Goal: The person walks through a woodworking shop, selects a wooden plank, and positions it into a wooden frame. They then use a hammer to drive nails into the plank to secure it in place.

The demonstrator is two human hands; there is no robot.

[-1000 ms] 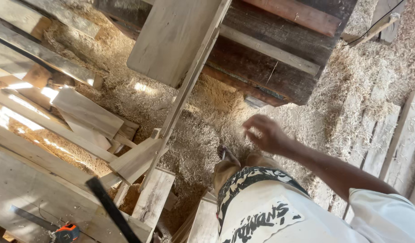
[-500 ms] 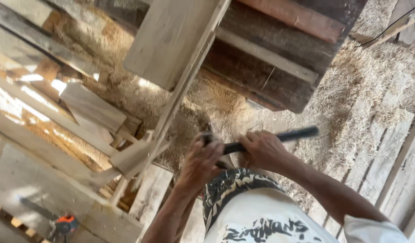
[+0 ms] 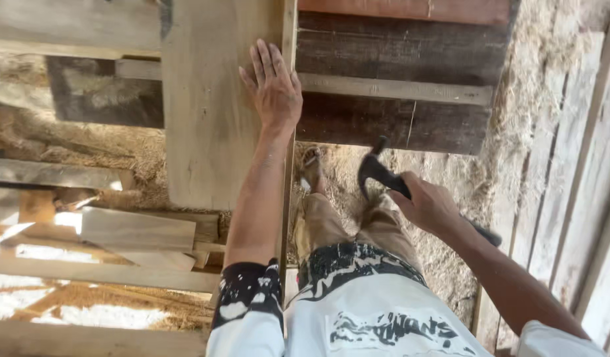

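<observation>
left hand (image 3: 273, 86) lay flat, fingers spread, on the wide pale upright wooden plank (image 3: 212, 112), grip open. right hand (image 3: 429, 206) had its grip closed around the handle of a dark metal claw hammer (image 3: 378, 173), head near the person's feet, above the sawdust-strewn floor (image 3: 517, 132).

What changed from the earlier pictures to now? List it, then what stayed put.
The left hand let go of the hammer and moved up to lie flat on the pale wooden board. The right hand took hold of the hammer a second ago and now grips it alone, head toward the dark planks. Unchanged: the sawdust-covered ground and the loose offcuts at left.
</observation>
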